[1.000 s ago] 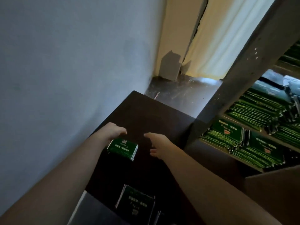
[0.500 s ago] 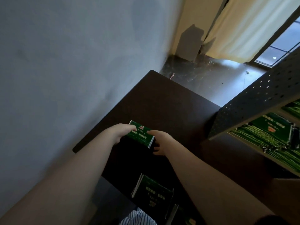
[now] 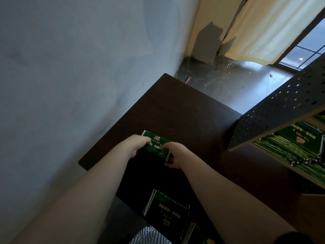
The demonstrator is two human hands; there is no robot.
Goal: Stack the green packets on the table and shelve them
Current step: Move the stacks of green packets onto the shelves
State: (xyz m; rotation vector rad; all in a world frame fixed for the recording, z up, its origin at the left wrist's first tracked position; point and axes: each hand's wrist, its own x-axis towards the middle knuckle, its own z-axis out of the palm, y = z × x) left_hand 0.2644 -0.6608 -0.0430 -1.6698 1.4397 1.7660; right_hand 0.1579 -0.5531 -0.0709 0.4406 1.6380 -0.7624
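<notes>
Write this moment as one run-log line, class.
phase: stacking | left hand: grips green packet stack | right hand: grips same stack | stack: over dark table | second packet pile: nearer the person, untouched

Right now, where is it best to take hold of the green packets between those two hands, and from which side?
By the two short ends, one hand from each side, as the left hand and right hand grip now. The green packets form a flat stack, broad face up, so pressing the ends inward probably keeps the layers squared.

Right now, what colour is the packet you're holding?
The packet is dark green with pale lettering; the head view shows it.
</notes>
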